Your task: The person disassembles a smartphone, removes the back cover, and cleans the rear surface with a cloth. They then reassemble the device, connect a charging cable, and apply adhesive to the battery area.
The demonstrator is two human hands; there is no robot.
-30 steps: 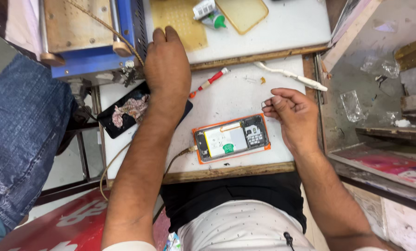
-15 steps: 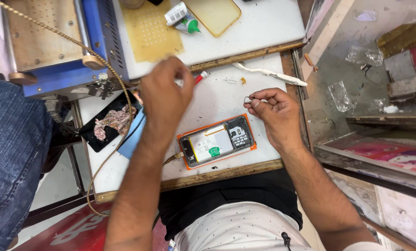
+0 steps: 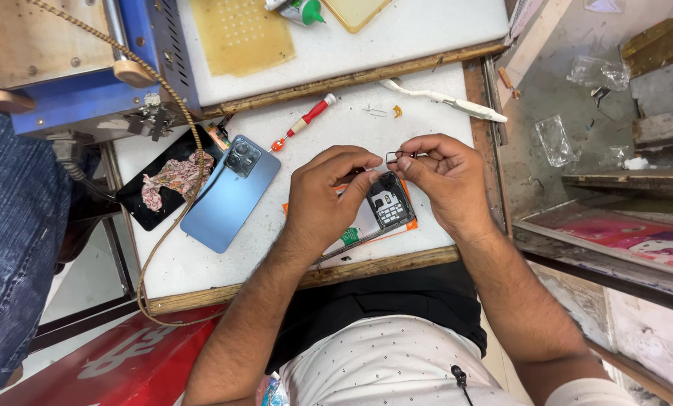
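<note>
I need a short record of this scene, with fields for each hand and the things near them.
left hand: rests on the opened phone, fingers bent
right hand: pinches a small metal part above the phone
blue cover: flat on the table, left of the hands
screwdriver: red and white, behind the hands
white tool: near the table's far edge

An opened phone [image 3: 381, 210], orange-framed with its circuit board exposed, is laid flat on the table [image 3: 351, 128]; a small metal part [image 3: 393, 156] is pinched above it.

Single head-worn view, looking steeply down, close over white worktable [image 3: 201, 256], facing its far edge
</note>
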